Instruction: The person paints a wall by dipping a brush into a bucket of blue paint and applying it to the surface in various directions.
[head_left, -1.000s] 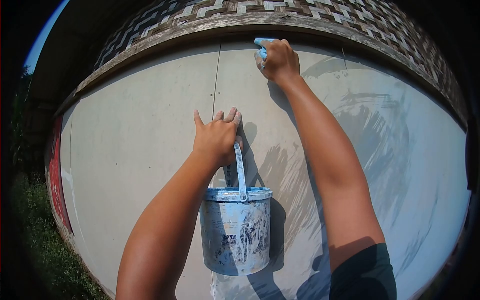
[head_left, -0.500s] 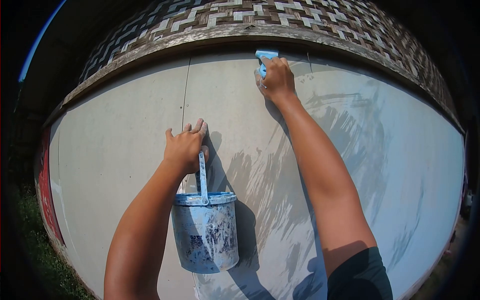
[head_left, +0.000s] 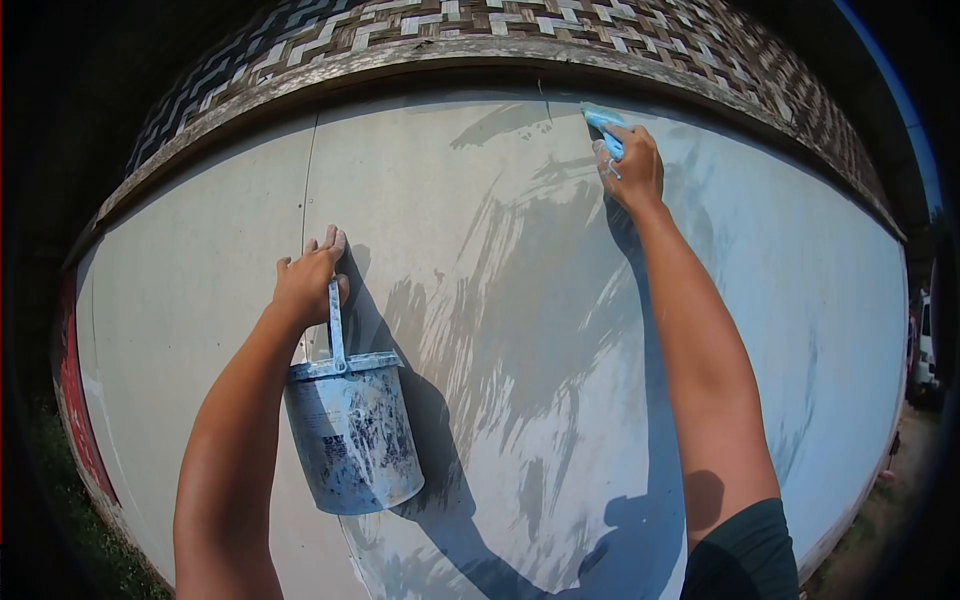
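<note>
My left hand [head_left: 310, 283] presses flat against a pale wall panel [head_left: 480, 330], fingers pointing up. A paint-smeared bucket [head_left: 350, 435] hangs from its thumb by a light blue handle [head_left: 335, 325]. My right hand [head_left: 630, 165] is raised high and grips a light blue brush [head_left: 603, 122], whose head touches the panel just under the wooden beam. Wet grey strokes [head_left: 530, 290] streak the panel between my two arms.
A weathered wooden beam [head_left: 480, 55] caps the panel, with woven bamboo matting [head_left: 560, 20] above it. A vertical joint [head_left: 305, 170] splits the panel on the left. A red strip [head_left: 72, 390] edges the wall at far left, grass below it. A vehicle [head_left: 925, 345] shows at far right.
My right hand has carried the brush to the right along the top of the panel. The view has swung right, so my left hand and the bucket sit further left.
</note>
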